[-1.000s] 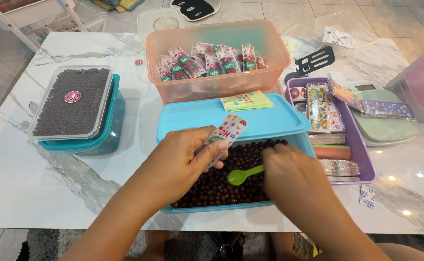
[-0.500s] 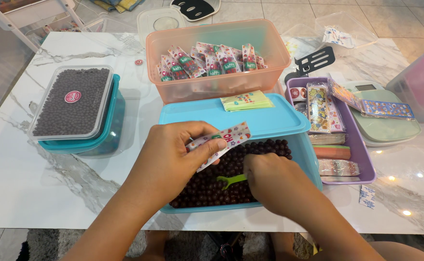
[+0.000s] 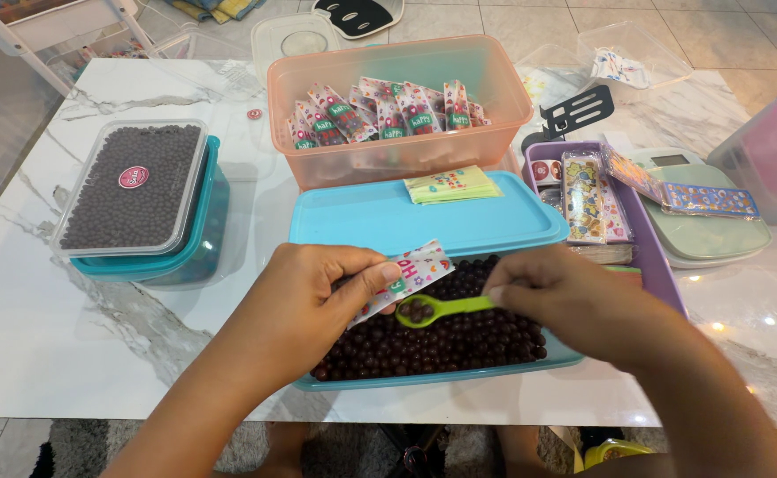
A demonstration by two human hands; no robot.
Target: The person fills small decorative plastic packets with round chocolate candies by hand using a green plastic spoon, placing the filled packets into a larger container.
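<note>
Lifted from the blue tub point(image 3: 548, 356) on the table, a green spoon point(image 3: 442, 309) of dark beads, pinched in the right hand point(image 3: 565, 296), meets the patterned sachet point(image 3: 403, 276) the left hand point(image 3: 313, 296) grips tilted to receive them.

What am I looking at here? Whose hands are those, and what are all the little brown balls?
This picture comes from a camera worn on a person's head, so you look down at their own two hands, just as they see them. The left hand pinches a small colourful paper packet. The right hand holds a green plastic spoon with a few dark brown balls in it, right at the packet's end. Below is a blue tub full of the same brown balls, its blue lid slid halfway back. Behind it sits an orange tub holding many more packets. On the left a clear box of the balls rests on a teal tub. On the right is a purple tray with sticker sheets. Everything stands on a white marble table.
</note>
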